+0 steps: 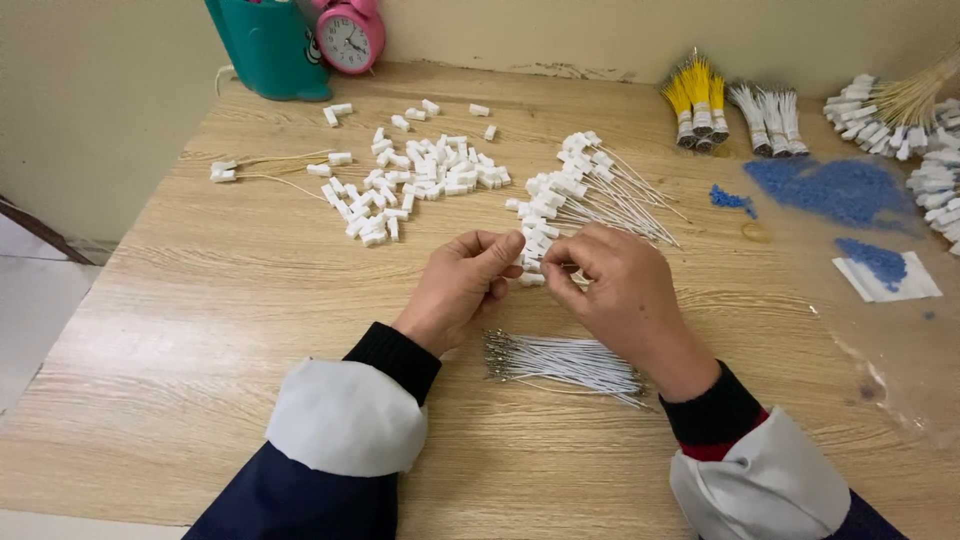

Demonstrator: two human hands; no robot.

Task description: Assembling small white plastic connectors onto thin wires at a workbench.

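Both hands meet over the counter (200, 330): the left hand (458, 285) and right hand (615, 290) each close their grip on one small white connector (531, 264). Loose white wires (565, 362) lie just below the grip, assembled pieces (585, 185) just beyond.
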